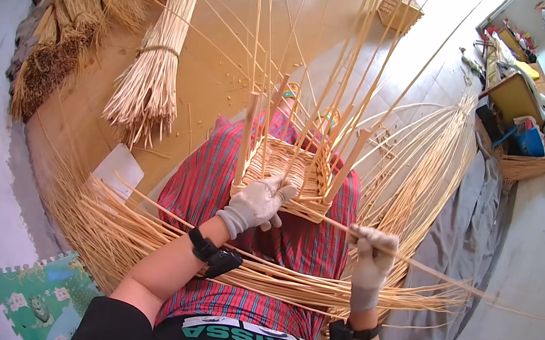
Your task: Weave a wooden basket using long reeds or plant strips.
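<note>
A partly woven rectangular wicker basket (295, 163), with corner posts and long upright canes, rests on my lap over striped red cloth. My gloved left hand (259, 200) is closed at the basket's near side, pinching where a pale cane meets the weave. My gloved right hand (372, 248) is closed on that long cane (322, 218) to the right of the basket, and the cane runs on past it to the right. A wide sheaf of loose canes (290, 281) lies across my lap below both hands.
Cane bundles (146, 84) (63, 41) stand or lie at upper left. A small woven basket (400, 8) is at the back. Loose canes (443, 162), grey fabric (456, 237) and a cluttered stand (514, 102) are on the right. A foam mat (38, 300) lies at lower left.
</note>
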The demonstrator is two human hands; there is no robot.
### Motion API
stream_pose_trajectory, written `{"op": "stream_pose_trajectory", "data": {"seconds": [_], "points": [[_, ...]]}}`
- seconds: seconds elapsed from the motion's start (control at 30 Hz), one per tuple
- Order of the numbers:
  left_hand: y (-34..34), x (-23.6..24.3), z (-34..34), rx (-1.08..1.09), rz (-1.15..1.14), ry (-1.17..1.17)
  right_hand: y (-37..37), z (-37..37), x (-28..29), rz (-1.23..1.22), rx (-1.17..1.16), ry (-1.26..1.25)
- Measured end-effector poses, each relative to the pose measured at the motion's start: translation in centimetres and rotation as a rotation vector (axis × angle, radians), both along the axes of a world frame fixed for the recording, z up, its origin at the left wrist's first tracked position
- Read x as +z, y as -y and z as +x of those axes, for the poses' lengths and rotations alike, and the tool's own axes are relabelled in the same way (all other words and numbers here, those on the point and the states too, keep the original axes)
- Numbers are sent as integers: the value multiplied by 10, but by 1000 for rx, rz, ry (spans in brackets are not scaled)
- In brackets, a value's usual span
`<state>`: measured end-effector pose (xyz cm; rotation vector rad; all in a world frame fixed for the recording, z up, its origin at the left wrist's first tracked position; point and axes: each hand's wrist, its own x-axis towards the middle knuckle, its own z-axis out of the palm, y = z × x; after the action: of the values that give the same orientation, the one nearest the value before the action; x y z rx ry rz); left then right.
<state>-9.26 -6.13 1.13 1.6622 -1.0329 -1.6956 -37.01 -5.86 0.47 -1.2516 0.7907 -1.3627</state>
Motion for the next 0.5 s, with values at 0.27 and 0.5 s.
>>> {"op": "stream_pose_trajectory", "data": {"seconds": [0.27, 0.5], "points": [[-3, -33, -19, 239, -155, -40, 109, 61, 25, -334, 2, -456], [2, -38, -21, 298, -106, -43, 134, 158, 37, -138, -70, -172]]}}
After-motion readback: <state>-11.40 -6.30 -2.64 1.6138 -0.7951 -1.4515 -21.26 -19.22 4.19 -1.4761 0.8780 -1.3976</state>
